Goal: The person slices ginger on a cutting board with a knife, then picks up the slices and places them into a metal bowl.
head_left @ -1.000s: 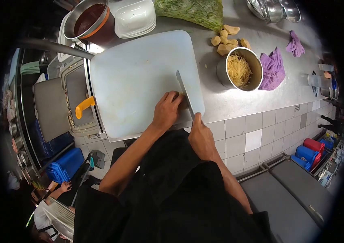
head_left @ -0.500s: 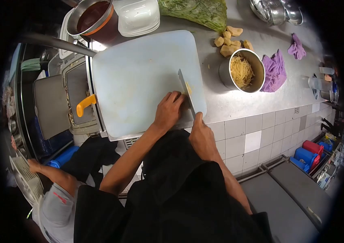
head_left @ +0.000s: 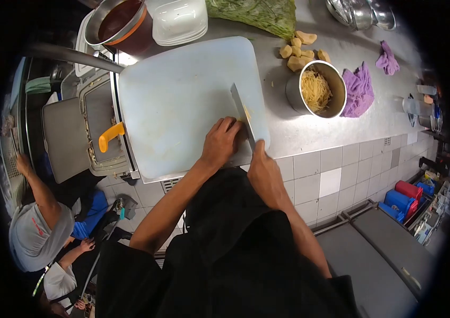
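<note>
My right hand (head_left: 265, 174) is closed round the handle of a broad-bladed kitchen knife (head_left: 241, 107), its blade set on the white cutting board (head_left: 182, 95) near the right edge. Just left of the blade, my left hand (head_left: 220, 142) presses down with curled fingers on a peeled pale yellow root piece (head_left: 243, 133), mostly hidden. Thin yellow slivers (head_left: 247, 112) lie along the blade's right side. To the right stands a steel pot (head_left: 293, 94) containing pale yellow shreds (head_left: 315, 91). Several peeled root pieces (head_left: 297, 62) sit behind it.
Purple cloths (head_left: 359, 91) lie right of the pot. Stacked white dishes (head_left: 180, 24), a container of dark red liquid (head_left: 121, 26) and bagged greens (head_left: 259, 16) line the back. An orange handle (head_left: 111, 137) juts out at left. A co-worker in grey (head_left: 44, 228) and another person (head_left: 60, 278) are lower left.
The knife's blade has shifted slightly, while both hands stay almost in place. The co-worker in grey has moved further left, and a second person now shows behind.
</note>
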Tool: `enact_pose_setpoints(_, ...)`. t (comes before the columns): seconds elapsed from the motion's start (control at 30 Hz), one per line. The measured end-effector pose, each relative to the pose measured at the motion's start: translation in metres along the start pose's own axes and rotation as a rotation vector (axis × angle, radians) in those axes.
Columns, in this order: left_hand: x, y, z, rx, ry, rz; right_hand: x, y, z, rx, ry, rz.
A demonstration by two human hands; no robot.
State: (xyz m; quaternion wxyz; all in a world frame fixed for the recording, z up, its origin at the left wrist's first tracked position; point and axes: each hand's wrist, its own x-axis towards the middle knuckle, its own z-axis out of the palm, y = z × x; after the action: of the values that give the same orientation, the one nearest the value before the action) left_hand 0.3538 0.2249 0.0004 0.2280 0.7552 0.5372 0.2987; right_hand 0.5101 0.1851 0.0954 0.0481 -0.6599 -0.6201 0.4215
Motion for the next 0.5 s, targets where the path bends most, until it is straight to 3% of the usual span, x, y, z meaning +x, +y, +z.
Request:
enact_pose_setpoints(0.17,-0.008,0.004,0.002,-0.074,-0.026,-0.04,-0.035,-0.023,-0.026,-0.047,-0.082,0.047)
enact_pose_setpoints(0.23,-0.005,0.001,0.003,-0.057,-0.018,-0.023,-0.048,-0.018,-0.024,-0.142,-0.171,0.202)
enact_pose_setpoints(0.4,-0.007,0.001,0.003,-0.018,-0.007,0.0,-0.028,0.01,0.014,-0.088,-0.035,0.076)
enact_pose_setpoints(0.5,-0.002,0.0,0.002,-0.006,0.01,0.002,-0.005,0.003,0.003,-0.023,-0.017,0.026)
